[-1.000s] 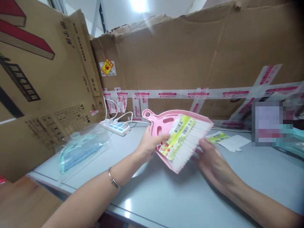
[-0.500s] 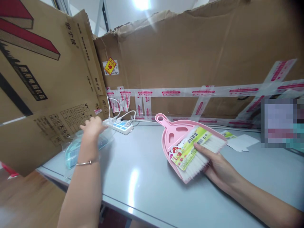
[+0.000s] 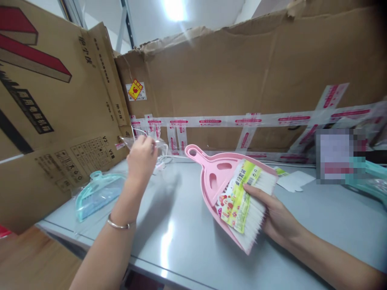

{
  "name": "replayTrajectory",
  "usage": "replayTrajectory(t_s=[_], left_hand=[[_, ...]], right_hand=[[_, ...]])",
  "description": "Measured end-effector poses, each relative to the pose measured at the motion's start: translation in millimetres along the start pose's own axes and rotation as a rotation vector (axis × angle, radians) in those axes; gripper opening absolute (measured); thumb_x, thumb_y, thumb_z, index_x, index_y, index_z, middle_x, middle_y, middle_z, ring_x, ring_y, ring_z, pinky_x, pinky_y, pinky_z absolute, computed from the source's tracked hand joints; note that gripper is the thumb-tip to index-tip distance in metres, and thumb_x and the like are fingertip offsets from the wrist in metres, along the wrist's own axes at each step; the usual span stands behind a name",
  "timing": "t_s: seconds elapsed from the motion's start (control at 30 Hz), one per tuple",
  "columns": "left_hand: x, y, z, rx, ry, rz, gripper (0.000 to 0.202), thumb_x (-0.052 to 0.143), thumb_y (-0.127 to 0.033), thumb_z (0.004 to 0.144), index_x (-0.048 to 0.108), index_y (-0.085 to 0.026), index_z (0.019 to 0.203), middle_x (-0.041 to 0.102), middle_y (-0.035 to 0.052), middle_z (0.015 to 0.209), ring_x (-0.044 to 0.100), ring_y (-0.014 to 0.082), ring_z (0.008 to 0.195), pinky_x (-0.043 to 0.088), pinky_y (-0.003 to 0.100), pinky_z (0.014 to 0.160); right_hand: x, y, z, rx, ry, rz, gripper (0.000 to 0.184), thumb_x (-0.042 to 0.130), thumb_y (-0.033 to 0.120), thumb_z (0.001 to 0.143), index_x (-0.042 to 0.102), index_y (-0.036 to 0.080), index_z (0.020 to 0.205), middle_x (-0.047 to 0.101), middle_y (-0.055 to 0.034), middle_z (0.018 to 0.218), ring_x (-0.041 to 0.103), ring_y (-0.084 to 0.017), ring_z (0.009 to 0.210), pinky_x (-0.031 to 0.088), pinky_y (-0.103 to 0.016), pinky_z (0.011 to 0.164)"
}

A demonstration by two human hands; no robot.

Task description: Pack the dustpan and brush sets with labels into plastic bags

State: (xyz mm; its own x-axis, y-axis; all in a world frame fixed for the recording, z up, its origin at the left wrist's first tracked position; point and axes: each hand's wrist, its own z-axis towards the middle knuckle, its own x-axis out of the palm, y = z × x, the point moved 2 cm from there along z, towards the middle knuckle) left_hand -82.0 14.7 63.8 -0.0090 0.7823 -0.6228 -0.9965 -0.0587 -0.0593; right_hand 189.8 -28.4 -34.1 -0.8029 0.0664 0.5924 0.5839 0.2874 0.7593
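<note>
My right hand (image 3: 272, 209) grips a pink dustpan (image 3: 208, 171) with a white-bristled brush (image 3: 256, 213) nested in it. My thumb presses on the colourful card label (image 3: 242, 197) wrapped round the brush. The dustpan's handle, with a hole in it, points up and to the left. Raised over the back left of the table, my left hand (image 3: 143, 155) is closed on clear plastic film (image 3: 128, 141), which sticks out on both sides of the fingers. To the left of that forearm, a teal dustpan (image 3: 99, 193) in clear plastic lies on the table.
A large cardboard box (image 3: 211, 80) lines the back of the grey table (image 3: 187, 241), and another box (image 3: 60, 121) stands at left. White cables (image 3: 165, 155) run behind my left hand. A white paper piece (image 3: 296, 181) and teal items (image 3: 375, 177) lie at right.
My left hand has risen and moved right from the teal dustpan, lifting clear plastic film. The pink dustpan has shifted slightly left in view, still in my right hand.
</note>
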Motion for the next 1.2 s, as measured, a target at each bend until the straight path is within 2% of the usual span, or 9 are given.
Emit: replayTrajectory(t_s=[0.07,0.13,0.27,0.4,0.67,0.83,0.93,1.13,1.2], left_hand=[[0.7,-28.2,-8.9,0.097,0.0,-0.07,0.017,0.042,-0.021,0.085,0.059,-0.018,0.085,0.06,0.0067,0.09,0.058,0.0193,0.08,0.04,0.028,0.061],[2.8,-43.0,-15.7,0.15,0.032,-0.151,0.016,0.042,-0.019,0.086,0.058,-0.017,0.085,0.06,0.006,0.087,0.057,0.0175,0.074,0.04,0.027,0.062],[10.4,-44.1,-19.3,0.156,0.136,-0.313,0.016,0.045,-0.014,0.082,0.057,-0.017,0.092,0.059,0.0027,0.078,0.054,0.0155,0.067,0.037,0.026,0.06],[18.6,-43.5,-21.3,0.183,0.216,-0.39,0.015,0.046,-0.018,0.082,0.057,-0.018,0.091,0.056,-0.0003,0.067,0.052,0.0144,0.063,0.037,0.026,0.06],[21.8,-90.8,-59.0,0.463,0.375,-0.45,0.019,0.046,-0.025,0.087,0.063,-0.016,0.09,0.065,0.0068,0.084,0.058,0.0153,0.068,0.04,0.025,0.057],[17.5,-101.1,-72.3,0.626,0.297,-0.445,0.029,0.039,-0.026,0.091,0.065,-0.017,0.101,0.064,0.0064,0.079,0.057,0.0138,0.063,0.037,0.023,0.051],[16.0,-103.4,-75.0,0.66,0.235,-0.408,0.03,0.037,-0.021,0.09,0.066,-0.017,0.096,0.063,0.0067,0.077,0.056,0.013,0.061,0.035,0.022,0.049],[14.8,-112.6,-83.5,0.837,0.248,-0.401,0.03,0.037,-0.018,0.089,0.066,-0.017,0.095,0.059,0.0041,0.067,0.049,0.011,0.055,0.03,0.022,0.044],[14.5,-111.8,-83.2,0.843,0.248,-0.424,0.029,0.038,-0.02,0.09,0.066,-0.017,0.095,0.058,0.0035,0.066,0.047,0.011,0.053,0.029,0.023,0.043]], right_hand=[[0.5,-1.2,-4.3,0.052,0.036,-0.027,0.051,0.072,0.023,0.067,0.055,0.016,0.114,0.072,-0.0094,0.088,0.069,-0.024,0.07,0.059,-0.037,0.068],[0.7,-2.9,-7.4,0.094,0.064,-0.049,0.047,0.072,0.023,0.067,0.057,0.012,0.11,0.072,-0.0109,0.085,0.069,-0.025,0.069,0.059,-0.037,0.068],[-0.9,-6.2,-6.5,0.121,0.023,-0.052,0.046,0.071,0.022,0.069,0.056,0.012,0.111,0.071,-0.0131,0.091,0.069,-0.027,0.078,0.058,-0.039,0.075],[-2.4,-8.3,-0.9,0.05,-0.065,-0.031,0.05,0.07,0.017,0.072,0.053,0.016,0.119,0.069,-0.0115,0.102,0.068,-0.026,0.087,0.057,-0.04,0.079],[-0.4,-11.9,6.3,-0.013,-0.066,0.068,0.047,0.066,0.011,0.075,0.054,0.015,0.12,0.07,-0.0089,0.101,0.068,-0.023,0.088,0.059,-0.034,0.076],[-3.5,-6.4,9.7,-0.122,-0.086,0.152,0.046,0.063,0.008,0.076,0.054,0.018,0.12,0.07,-0.0056,0.1,0.068,-0.019,0.086,0.059,-0.027,0.074],[0.7,-7.2,4.5,-0.106,-0.06,0.1,0.049,0.066,0.01,0.075,0.054,0.018,0.121,0.07,-0.0062,0.1,0.069,-0.02,0.085,0.059,-0.029,0.074],[4.7,-12.3,-0.5,-0.061,-0.029,0.096,0.051,0.067,0.009,0.072,0.054,0.018,0.121,0.071,-0.0054,0.098,0.068,-0.02,0.089,0.058,-0.028,0.076],[3.0,-11.0,1.9,-0.076,-0.031,0.13,0.049,0.064,0.008,0.075,0.054,0.019,0.122,0.07,-0.0051,0.099,0.068,-0.02,0.088,0.058,-0.027,0.076]])
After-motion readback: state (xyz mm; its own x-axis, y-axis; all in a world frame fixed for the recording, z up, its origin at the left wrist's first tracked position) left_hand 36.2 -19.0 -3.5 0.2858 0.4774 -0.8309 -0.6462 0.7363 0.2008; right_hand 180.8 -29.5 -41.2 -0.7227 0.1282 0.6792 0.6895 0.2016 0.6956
